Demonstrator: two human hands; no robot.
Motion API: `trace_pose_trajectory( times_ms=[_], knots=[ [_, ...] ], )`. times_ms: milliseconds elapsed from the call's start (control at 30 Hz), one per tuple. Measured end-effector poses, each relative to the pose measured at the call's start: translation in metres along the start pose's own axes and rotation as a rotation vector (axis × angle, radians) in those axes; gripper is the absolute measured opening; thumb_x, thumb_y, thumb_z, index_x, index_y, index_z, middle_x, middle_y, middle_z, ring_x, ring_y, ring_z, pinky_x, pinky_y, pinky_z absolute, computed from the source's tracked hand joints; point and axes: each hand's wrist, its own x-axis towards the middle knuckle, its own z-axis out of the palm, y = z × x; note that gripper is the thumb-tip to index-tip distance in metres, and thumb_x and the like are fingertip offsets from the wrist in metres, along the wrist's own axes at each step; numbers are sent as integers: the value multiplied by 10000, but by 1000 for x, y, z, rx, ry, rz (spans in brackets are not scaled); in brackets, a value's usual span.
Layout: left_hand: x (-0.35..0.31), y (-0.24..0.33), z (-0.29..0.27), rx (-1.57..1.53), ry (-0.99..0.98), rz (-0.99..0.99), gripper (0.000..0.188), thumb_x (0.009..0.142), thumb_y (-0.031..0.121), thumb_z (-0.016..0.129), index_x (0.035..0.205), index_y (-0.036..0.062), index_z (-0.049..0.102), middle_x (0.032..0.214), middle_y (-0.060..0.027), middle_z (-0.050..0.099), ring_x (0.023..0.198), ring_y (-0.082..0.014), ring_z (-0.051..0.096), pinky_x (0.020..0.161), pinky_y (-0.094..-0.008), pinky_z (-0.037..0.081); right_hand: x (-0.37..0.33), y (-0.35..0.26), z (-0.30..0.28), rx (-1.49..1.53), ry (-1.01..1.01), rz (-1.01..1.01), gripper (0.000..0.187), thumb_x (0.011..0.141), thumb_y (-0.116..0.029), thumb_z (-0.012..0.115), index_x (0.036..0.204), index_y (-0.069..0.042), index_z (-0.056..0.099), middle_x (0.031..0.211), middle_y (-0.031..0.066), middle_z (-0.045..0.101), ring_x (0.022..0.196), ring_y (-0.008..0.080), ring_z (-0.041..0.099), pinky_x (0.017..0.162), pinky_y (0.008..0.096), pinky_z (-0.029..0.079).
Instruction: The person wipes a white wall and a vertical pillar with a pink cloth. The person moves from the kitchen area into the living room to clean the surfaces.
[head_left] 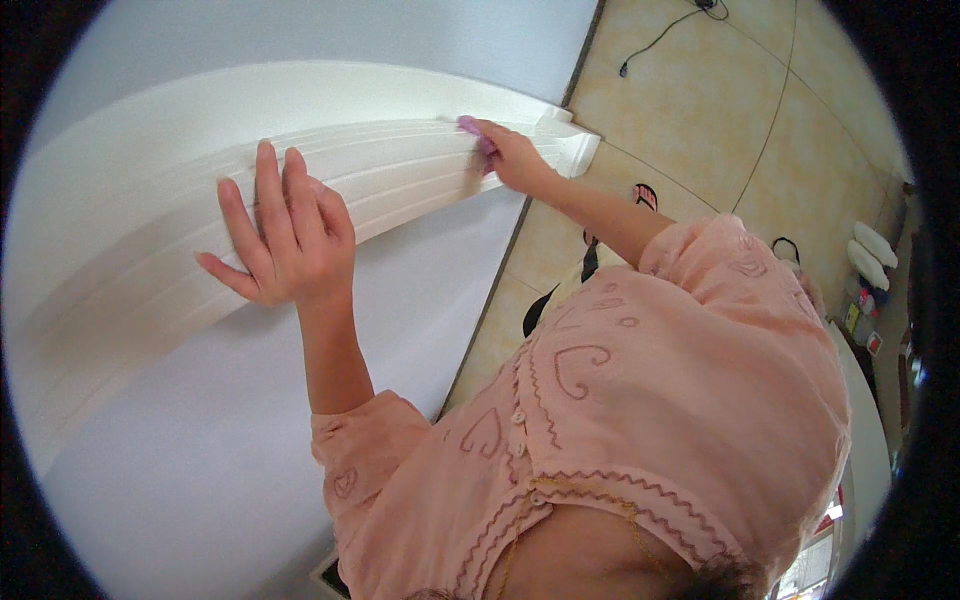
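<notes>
Cloth (pixel 486 147) on white trim (pixel 400 165), 12 o'clock

Cloth purple, bunched against the ridged trim near its far end. Your right hand (pixel 517 163), just past 12, fingers closed on it. Your left hand (pixel 290 235), 10 o'clock, fingers spread over the trim; contact can't be told. Pale wall (pixel 400 310) along both trim edges. Tiled floor (pixel 720 120) at 1 o'clock, black cord (pixel 624 69) lying there.

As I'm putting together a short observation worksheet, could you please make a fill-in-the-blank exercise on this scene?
1. The right hand holds a cloth whose colour is ____.
2. The spread hand, at the white trim, is the person's ____ one.
3. A black cable lies on the tiled ____.

Missing words: purple; left; floor.
</notes>
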Motion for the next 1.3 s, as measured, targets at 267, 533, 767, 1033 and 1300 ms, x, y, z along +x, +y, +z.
trace_pose_trajectory(
  times_ms=[267, 533, 767, 1033, 1300],
  knots=[
    [5, 3, -1, 7, 28, -2, 174, 809, 211, 572, 882, 255, 723, 1083, 72, 678, 1218, -231, 502, 1136, -529, 71, -19, -55, 15, -46, 164, -75, 640, 795, 125, 457, 1386, -95, 356, 1184, 211, 520, 1025, 367, 538, 819, 400, 498],
    [8, -1, -6, 33, 23, 8, 173, 807, 212, 570, 880, 259, 720, 1097, 86, 671, 1219, -220, 502, 1139, -521, 58, -1, 99, 33, 46, 220, 491, 394, 846, -48, 498, 1218, 29, 395, 1059, 233, 569, 956, 377, 580, 801, 452, 463],
    [6, 2, -2, 33, 48, -6, 144, 796, 234, 600, 871, 272, 717, 1091, 104, 669, 1203, -197, 515, 1140, -518, 53, -34, 47, 67, -88, 58, 308, 312, 817, -51, 496, 1075, 75, 375, 975, 308, 589, 930, 452, 583, 770, 490, 466],
    [7, 3, -6, -37, 19, -42, 149, 830, 284, 618, 948, 306, 707, 1154, 146, 634, 1221, -163, 498, 1136, -504, 58, -42, -16, 86, -62, 177, 267, 199, 807, -37, 535, 955, 44, 428, 852, 260, 596, 882, 422, 609, 752, 450, 486],
    [15, 4, -7, -17, 116, -23, 129, 812, 300, 626, 912, 319, 705, 1113, 174, 641, 1186, -134, 521, 1126, -490, 86, -22, 117, 68, 176, 106, 594, 468, 612, -165, 816, 1008, 17, 645, 1011, 209, 635, 919, 316, 618, 752, 397, 503]
  ],
)
